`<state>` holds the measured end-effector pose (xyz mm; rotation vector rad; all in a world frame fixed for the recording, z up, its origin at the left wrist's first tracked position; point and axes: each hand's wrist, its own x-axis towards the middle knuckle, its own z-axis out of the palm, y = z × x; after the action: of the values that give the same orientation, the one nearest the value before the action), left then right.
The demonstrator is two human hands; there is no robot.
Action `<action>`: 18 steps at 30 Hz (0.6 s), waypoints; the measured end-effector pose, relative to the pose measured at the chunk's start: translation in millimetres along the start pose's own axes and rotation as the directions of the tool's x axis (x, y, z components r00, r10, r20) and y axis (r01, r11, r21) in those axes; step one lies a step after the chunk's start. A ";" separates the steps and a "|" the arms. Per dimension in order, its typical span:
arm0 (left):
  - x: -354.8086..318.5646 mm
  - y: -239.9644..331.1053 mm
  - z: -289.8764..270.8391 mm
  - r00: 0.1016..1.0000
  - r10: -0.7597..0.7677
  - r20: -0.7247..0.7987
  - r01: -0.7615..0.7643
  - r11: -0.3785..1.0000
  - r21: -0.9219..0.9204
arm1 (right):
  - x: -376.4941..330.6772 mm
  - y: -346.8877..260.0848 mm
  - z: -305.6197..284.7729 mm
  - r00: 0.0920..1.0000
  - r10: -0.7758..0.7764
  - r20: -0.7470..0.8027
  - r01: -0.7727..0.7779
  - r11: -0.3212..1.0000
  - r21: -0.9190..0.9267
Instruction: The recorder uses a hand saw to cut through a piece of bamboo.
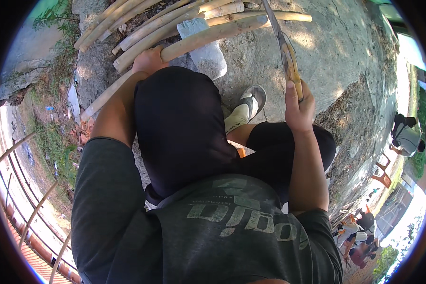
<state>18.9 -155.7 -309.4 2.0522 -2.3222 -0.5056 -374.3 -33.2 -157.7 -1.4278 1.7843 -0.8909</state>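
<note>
My left hand (149, 60) is closed round a long bamboo pole (208, 37), partly hidden behind my raised knee. The pole slants up to the right and lies across a pale stone block (210, 61). In my right hand (299, 106) is a saw, its yellowish wooden handle (292, 66) in my grip and its narrow dark blade (273, 21) pointing away from me. The blade is beside the pole's right end; I cannot tell whether they touch.
Several other bamboo poles (151, 33) lie side by side at the far left. My sandalled foot (253, 102) rests on the rough concrete ground (345, 42). To the right are a person (407, 135), a brown plastic chair (382, 173) and a seated group (359, 236).
</note>
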 end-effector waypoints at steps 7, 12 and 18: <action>-7.8 6.3 -13.5 0.997 -0.073 0.025 0.074 0.997 -0.028 | -63.7 3.7 -40.9 0.997 0.062 0.034 -0.066 0.993 0.097; -9.3 -11.2 2.5 0.998 -0.041 -0.044 0.040 0.999 -0.020 | -56.7 -4.7 -29.5 0.993 0.118 0.022 -0.120 0.961 0.250; -3.4 20.9 -11.4 0.995 -0.092 0.049 0.095 0.994 -0.053 | 26.3 -11.3 -3.0 0.995 0.068 0.077 -0.084 0.972 0.220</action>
<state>1.6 -153.1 -292.9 2.1548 -2.2172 -0.6187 -375.4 -60.6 -148.9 -1.2247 1.6206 -0.9570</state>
